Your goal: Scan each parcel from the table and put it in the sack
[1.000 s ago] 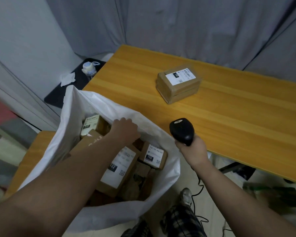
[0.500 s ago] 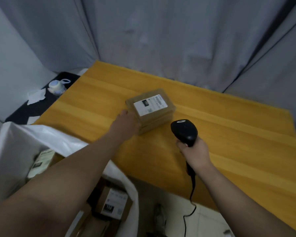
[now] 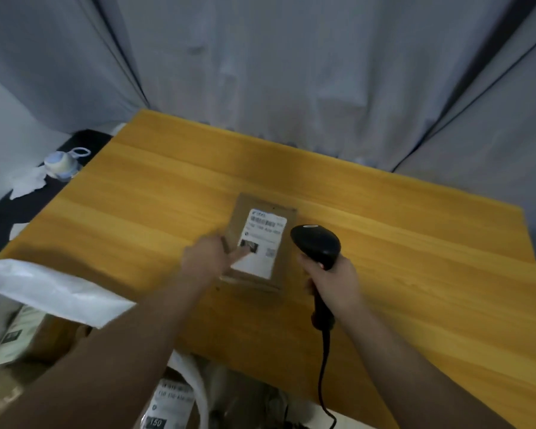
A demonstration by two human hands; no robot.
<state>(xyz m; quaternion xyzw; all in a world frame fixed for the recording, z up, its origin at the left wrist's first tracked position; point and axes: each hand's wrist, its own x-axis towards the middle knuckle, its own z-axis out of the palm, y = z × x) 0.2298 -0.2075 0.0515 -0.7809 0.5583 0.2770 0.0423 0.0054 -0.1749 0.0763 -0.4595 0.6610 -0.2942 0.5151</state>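
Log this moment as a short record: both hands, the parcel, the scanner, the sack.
left hand: grips the parcel's left edge, thumb across its label
right hand: holds the scanner by its handle
parcel: brown box, label up, the only one over the table; whether it is lifted cannot be told
scanner: black, corded, head just right of the parcel
sack: white, open, at the table's near left; labelled parcels inside
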